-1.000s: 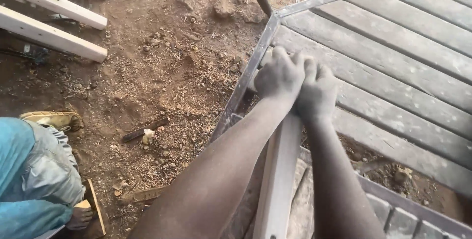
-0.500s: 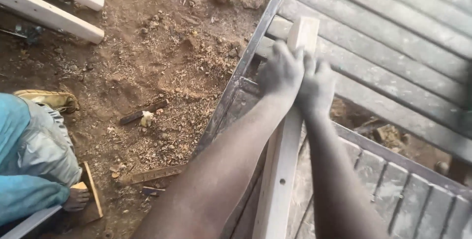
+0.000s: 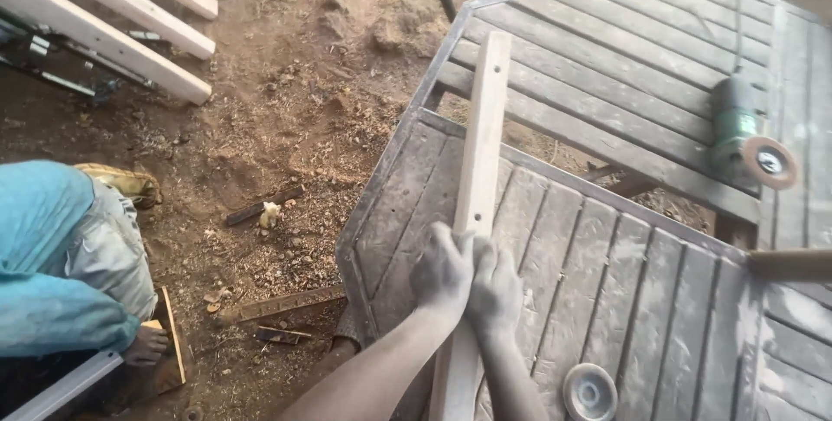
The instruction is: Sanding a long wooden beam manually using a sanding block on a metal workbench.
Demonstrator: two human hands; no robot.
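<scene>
Both hands press side by side on one pale wooden slat (image 3: pixel 478 187) in the head view: the left hand (image 3: pixel 444 269) curls over its left edge, the right hand (image 3: pixel 496 289) clamps its right edge, fingers closed on the wood. The slat lies lengthwise across a grey slatted surface (image 3: pixel 607 135), its far end reaching over the upper panel, its near end running out under the forearms.

Judging from the dust coating everything, the grip could slip, and the slat might skid sideways off the boards or catch in the open gap between the two panels. An angle grinder (image 3: pixel 745 135) rests on the surface to the right, disc facing outward, well apart from the hands; a slat swung that way could knock it. A loose round disc (image 3: pixel 590 391) lies near the right forearm, and a wooden handle (image 3: pixel 790 264) pokes in from the right edge.

On the sawdust-strewn ground (image 3: pixel 286 126) to the left, another person in blue (image 3: pixel 52 274) crouches close by, beside stacked white planks (image 3: pixel 121 14).
</scene>
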